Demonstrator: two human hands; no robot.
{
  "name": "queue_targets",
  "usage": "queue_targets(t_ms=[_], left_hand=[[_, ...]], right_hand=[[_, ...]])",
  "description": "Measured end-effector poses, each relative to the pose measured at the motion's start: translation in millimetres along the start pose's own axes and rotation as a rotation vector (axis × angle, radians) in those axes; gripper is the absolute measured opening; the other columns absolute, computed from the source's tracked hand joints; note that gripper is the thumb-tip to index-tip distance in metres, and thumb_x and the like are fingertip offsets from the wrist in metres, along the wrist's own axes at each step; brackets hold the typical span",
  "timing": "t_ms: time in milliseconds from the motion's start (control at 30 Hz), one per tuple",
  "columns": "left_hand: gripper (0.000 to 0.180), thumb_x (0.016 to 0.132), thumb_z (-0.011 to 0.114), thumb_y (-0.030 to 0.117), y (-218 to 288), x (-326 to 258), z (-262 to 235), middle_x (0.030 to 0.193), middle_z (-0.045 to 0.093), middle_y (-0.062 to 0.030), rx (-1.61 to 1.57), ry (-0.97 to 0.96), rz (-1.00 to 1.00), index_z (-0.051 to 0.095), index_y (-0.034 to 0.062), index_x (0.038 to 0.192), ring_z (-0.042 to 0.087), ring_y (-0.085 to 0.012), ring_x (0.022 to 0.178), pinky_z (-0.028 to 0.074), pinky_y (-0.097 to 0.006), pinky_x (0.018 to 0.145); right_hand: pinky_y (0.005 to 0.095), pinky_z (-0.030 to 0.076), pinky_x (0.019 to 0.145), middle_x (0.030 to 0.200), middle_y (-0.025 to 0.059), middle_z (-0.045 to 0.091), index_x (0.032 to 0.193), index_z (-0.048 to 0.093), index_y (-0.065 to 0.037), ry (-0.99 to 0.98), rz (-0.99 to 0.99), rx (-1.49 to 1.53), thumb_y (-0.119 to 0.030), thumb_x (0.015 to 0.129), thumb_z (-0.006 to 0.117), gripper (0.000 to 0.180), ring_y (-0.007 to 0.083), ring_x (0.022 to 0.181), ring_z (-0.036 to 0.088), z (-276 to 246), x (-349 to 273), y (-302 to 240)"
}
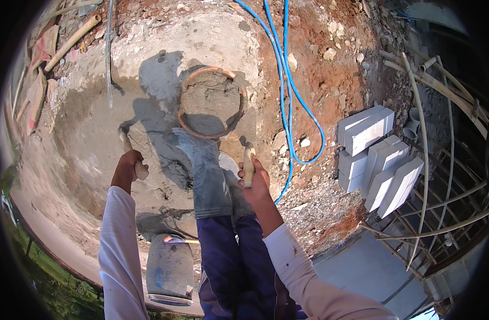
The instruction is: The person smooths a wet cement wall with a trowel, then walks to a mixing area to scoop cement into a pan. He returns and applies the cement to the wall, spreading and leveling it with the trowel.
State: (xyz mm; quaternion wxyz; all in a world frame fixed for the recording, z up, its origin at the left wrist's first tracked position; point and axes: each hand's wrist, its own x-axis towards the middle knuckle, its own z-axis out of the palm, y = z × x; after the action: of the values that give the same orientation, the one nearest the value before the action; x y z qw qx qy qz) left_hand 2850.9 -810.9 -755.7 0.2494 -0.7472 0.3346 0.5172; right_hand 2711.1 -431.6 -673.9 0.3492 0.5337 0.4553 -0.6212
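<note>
Two bare hands, seen from above, each gripped a wooden-handled tool over a wide patch of wet grey mortar (90,133). At centre left of the frame, the left hand (128,164) was clamped around the pale wooden handle of a trowel (132,154), whose blade end pointed up toward the mortar. At centre, the right hand (255,181) was closed on a short wooden-handled tool (248,162); its working end was too small to tell. Just above, at upper centre, sat a round orange-rimmed pan filled with grey mortar (211,101). A grey rubber boot (207,176) stood between the hands. Blue hoses (284,80) ran down the upper right, beside red earth, and white rectangular blocks (380,157) were stacked at right. A grey bucket (170,269) lay at lower centre. Judging by the pose, mortar was being worked or gathered; scooping from the pan would likely call for lowering a blade into it.
</note>
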Motion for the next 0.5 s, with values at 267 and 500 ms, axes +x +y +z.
queue_targets(t_ms=[267, 500], left_hand=[[0.051, 0.081, 0.058, 0.004, -6.4, -7.2, 14.1, 0.1, 0.054, -0.0247, 0.039, -0.003, 0.035, 0.037, -0.0109, 0.125, 0.064, -0.0369, 0.066, 0.056, -0.05, 0.057], [0.043, 0.081, 0.064, 0.01, -6.0, -17.7, -10.6, 0.098, 0.055, -0.019, 0.067, 0.004, 0.003, 0.047, -0.0035, 0.118, 0.065, -0.0348, 0.071, 0.054, -0.046, 0.057]], right_hand=[[0.0218, 0.038, 0.044, 0.089, 0.0033, 0.059, 0.12, 0.053, -0.013, -0.215, 0.153, -0.19, -0.034, 0.105, 0.052, 0.026, 0.0081, 0.057, 0.051, -16.4, 41.2, -106.6], [0.0271, 0.044, 0.044, 0.085, 0.0087, 0.064, 0.111, 0.062, 0.0, -0.313, -0.138, -0.83, -0.04, 0.1, 0.059, 0.042, 0.0105, 0.062, 0.058, 65.8, 45.2, -165.9]])
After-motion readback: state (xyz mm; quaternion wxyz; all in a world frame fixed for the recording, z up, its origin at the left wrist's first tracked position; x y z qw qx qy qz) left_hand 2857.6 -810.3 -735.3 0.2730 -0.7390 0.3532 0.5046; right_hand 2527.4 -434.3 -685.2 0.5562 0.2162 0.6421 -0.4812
